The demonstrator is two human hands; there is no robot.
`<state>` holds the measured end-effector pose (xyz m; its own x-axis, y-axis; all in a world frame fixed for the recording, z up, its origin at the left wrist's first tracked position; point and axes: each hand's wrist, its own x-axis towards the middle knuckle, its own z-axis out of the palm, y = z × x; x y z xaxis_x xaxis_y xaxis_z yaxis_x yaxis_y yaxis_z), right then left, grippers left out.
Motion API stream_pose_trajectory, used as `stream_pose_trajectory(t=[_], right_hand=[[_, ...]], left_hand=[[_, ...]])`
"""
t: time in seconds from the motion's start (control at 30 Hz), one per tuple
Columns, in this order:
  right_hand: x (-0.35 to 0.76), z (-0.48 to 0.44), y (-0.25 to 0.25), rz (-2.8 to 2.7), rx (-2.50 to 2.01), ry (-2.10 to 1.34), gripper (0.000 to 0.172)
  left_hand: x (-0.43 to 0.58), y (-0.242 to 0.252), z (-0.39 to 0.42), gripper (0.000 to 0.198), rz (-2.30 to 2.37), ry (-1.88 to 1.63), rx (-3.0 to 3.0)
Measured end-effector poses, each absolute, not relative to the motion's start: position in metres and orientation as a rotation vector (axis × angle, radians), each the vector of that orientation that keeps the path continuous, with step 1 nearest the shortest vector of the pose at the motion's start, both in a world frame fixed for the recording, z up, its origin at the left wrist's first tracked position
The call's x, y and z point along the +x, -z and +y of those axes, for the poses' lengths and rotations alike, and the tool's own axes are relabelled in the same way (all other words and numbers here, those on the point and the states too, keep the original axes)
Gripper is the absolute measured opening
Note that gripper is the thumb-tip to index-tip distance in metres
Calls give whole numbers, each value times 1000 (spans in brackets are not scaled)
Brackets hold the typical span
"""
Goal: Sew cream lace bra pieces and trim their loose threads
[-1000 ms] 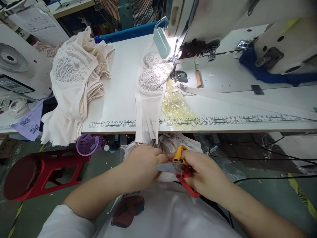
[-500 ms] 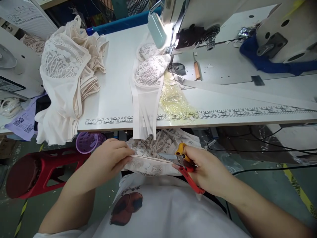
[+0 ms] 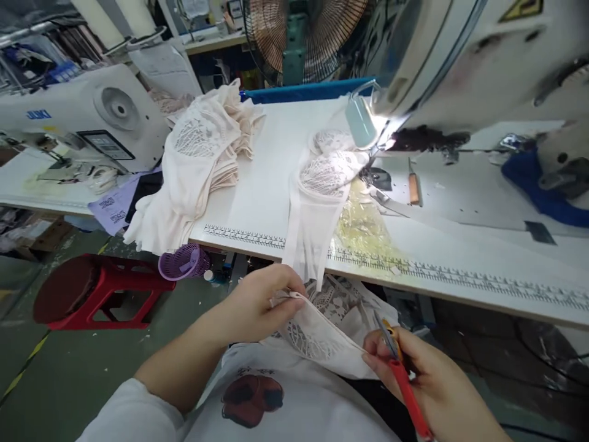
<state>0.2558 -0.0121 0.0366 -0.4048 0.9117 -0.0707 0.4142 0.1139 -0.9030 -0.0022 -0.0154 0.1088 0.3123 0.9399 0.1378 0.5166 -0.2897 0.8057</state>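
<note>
My left hand [image 3: 262,304] is closed on the upper edge of a white lace bra piece [image 3: 313,337] held above my lap. My right hand [image 3: 435,374] grips scissors [image 3: 407,393] with red and yellow handles, blades pointing up and away from the cloth. Its thumb and fingertip also pinch the piece's right end, so the edge is stretched between both hands. More lace fabric [image 3: 338,301] lies just behind, partly under the table edge. Another white lace bra [image 3: 317,199] lies by the sewing machine's needle, its lower end hanging over the table edge.
A lit lamp [image 3: 360,123] hangs beside the sewing machine [image 3: 464,67]. A wooden-handled tool [image 3: 413,189] and yellowish film [image 3: 363,224] lie on the table. Left are stacked bra pieces [image 3: 197,153], a purple basket [image 3: 172,267] and a red stool [image 3: 110,285]. A fan [image 3: 264,27] stands behind.
The scissors' blades have left the fabric edge and now point upward. My right hand has moved right and pinches the piece's end. The view has tilted up and turned left.
</note>
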Motion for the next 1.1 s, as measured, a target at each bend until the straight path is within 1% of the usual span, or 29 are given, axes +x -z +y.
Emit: stream_pose_trajectory(t=[0.13,0.23,0.3,0.37,0.5,0.63,0.73,0.87,1.0,1.1], right_hand=[[264,-14,-29,-1932,-1267,-1414,21],[267,-18,-30,-1883,-1317,-1454,22],[269,-21,-29,-1859,-1321,-1464,23],[272,-22,-27,-1867,-1302,-1489,22],[277,-17,-31,-1825,-1324,-1482,22],[271,-2,-58,-1636,-1254,-1331,19],[261,9,-82,-1677,-1093,-1295,15],[253,19,-97,-1821,-1057,-1318,15],[248,23,-100,-1782,-1042,-1399,13],[245,24,-103,-1669,-983,-1476,15]], left_hand=[[19,-100,-14,3,1382,-969,1893],[33,-91,-13,20,1359,-1111,1931],[40,-86,-12,29,1322,-1146,1970],[45,-84,-12,35,1281,-1152,1986],[50,-86,-11,37,1210,-1136,1951],[58,-89,-10,41,1136,-1015,1906],[64,-90,-8,44,1084,-949,1876],[71,-91,-6,42,1057,-908,1818],[71,-93,-6,40,1090,-903,1771],[69,-94,-6,26,1184,-854,1741]])
